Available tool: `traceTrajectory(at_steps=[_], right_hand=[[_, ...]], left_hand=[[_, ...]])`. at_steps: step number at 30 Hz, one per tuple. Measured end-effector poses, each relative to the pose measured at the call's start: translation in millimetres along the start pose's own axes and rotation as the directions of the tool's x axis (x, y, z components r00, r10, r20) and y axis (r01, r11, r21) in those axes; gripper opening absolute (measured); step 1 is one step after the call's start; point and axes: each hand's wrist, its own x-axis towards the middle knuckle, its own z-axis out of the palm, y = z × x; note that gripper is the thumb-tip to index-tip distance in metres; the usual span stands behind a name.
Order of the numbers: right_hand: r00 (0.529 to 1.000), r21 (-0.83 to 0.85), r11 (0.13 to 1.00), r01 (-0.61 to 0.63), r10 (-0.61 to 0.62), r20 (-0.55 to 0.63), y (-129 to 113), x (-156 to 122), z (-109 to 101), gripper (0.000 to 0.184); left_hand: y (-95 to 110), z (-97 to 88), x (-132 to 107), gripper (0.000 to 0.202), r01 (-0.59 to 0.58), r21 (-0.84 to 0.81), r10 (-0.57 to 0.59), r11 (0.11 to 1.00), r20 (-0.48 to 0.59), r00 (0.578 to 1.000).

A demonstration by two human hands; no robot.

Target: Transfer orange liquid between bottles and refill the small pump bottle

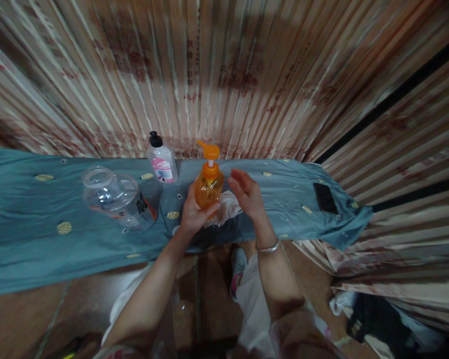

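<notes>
My left hand [193, 212] is wrapped round the lower body of an orange pump bottle [208, 180], which stands upright over a blue-grey cloth-covered surface [41, 234]. Its pump head points left. My right hand [246, 192] hovers just right of the bottle with fingers spread, holding nothing. A white crumpled cloth [228, 209] lies beneath and between both hands.
A clear plastic jar [115, 198] lies on its side at left. A small clear bottle with black cap and pink label [161, 159] stands behind. A dark phone [325, 198] lies at the right end. Striped curtains hang behind and at right. My legs and shoe show below.
</notes>
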Motion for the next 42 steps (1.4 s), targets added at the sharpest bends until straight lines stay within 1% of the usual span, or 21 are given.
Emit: traceTrajectory(at_steps=[2, 5, 8, 10, 11, 13, 15, 16, 18, 21, 23, 25, 27, 29, 33, 34, 39, 42], right_hand=[[0.997, -0.123, 0.991, -0.054, 0.059, 0.042, 15.2, -1.1, -3.6, 0.052], [0.982, -0.312, 0.944, -0.11, 0.152, 0.116, 31.5, -4.5, -6.9, 0.042], [0.953, -0.419, 0.9, -0.118, 0.221, 0.207, 37.2, -9.3, -6.5, 0.045], [0.923, -0.476, 0.873, -0.106, 0.264, 0.28, 37.0, -12.9, -4.6, 0.057], [0.901, -0.51, 0.855, -0.097, 0.293, 0.32, 36.3, -14.8, -3.1, 0.067], [0.842, -0.586, 0.806, -0.079, 0.369, 0.394, 34.1, -18.9, 0.5, 0.09], [0.795, -0.635, 0.769, -0.073, 0.429, 0.428, 31.3, -23.1, 5.3, 0.105], [0.782, -0.649, 0.757, -0.072, 0.447, 0.435, 29.6, -25.2, 8.1, 0.108], [0.77, -0.667, 0.741, -0.075, 0.468, 0.433, 25.7, -29.0, 14.0, 0.112], [0.761, -0.698, 0.712, -0.082, 0.497, 0.417, 20.0, -33.9, 22.6, 0.119], [0.762, -0.721, 0.689, -0.068, 0.503, 0.408, 17.5, -36.5, 27.1, 0.12], [0.773, -0.742, 0.669, -0.03, 0.487, 0.407, 16.6, -38.5, 29.8, 0.112], [0.787, -0.75, 0.661, 0.011, 0.457, 0.414, 17.4, -39.6, 30.9, 0.095], [0.81, -0.737, 0.676, 0.022, 0.42, 0.41, 19.3, -39.8, 31.6, 0.075], [0.856, -0.689, 0.725, -0.008, 0.361, 0.37, 26.6, -37.4, 34.0, 0.045], [0.866, -0.676, 0.736, -0.019, 0.35, 0.358, 29.5, -35.8, 34.2, 0.04], [0.929, -0.558, 0.821, -0.119, 0.291, 0.229, 47.2, -19.9, 28.6, 0.034], [0.952, -0.438, 0.889, -0.133, 0.238, 0.193, 46.1, -8.6, 25.9, 0.036]], left_hand=[[0.2, 0.6, 0.4, 0.086, 0.01, -0.027, -0.01, 1.0, 0.003, 1.0], [-0.8, 0.9, 1.1, 0.086, 0.012, -0.027, -0.012, 1.0, -0.005, 1.0], [-1.5, 0.2, 2.5, 0.086, 0.005, -0.018, -0.006, 1.0, -0.036, 0.999], [-0.8, -1.1, 3.9, 0.082, 0.017, -0.047, -0.019, 0.999, -0.05, 0.999], [0.1, -1.9, 4.7, 0.08, 0.03, -0.072, -0.034, 0.997, -0.054, 0.998], [2.4, -4.0, 6.4, 0.074, 0.053, -0.127, -0.062, 0.991, -0.065, 0.996], [5.1, -6.1, 7.9, 0.067, 0.05, -0.157, -0.065, 0.986, -0.09, 0.994], [6.3, -7.2, 8.5, 0.064, 0.041, -0.16, -0.058, 0.986, -0.105, 0.993], [7.8, -9.3, 9.5, 0.062, 0.018, -0.156, -0.038, 0.988, -0.128, 0.991], [7.8, -13.6, 10.2, 0.066, -0.001, -0.14, -0.021, 0.99, -0.153, 0.988], [6.9, -18.3, 10.6, 0.069, -0.005, -0.112, -0.015, 0.994, -0.176, 0.984], [6.2, -23.9, 11.1, 0.069, -0.017, -0.083, 0.0, 0.996, -0.199, 0.98], [6.1, -29.3, 11.5, 0.067, -0.03, -0.07, 0.014, 0.997, -0.208, 0.978], [6.9, -33.0, 11.6, 0.066, -0.03, -0.059, 0.017, 0.998, -0.209, 0.978], [9.6, -35.3, 10.7, 0.068, -0.004, -0.056, -0.008, 0.998, -0.21, 0.978], [10.2, -35.4, 10.3, 0.068, -0.004, -0.064, -0.009, 0.998, -0.209, 0.978], [11.3, -35.2, 6.7, 0.067, -0.009, -0.085, -0.007, 0.996, -0.193, 0.981], [11.0, -31.9, 2.6, 0.067, 0.003, -0.097, -0.02, 0.995, -0.166, 0.986]])
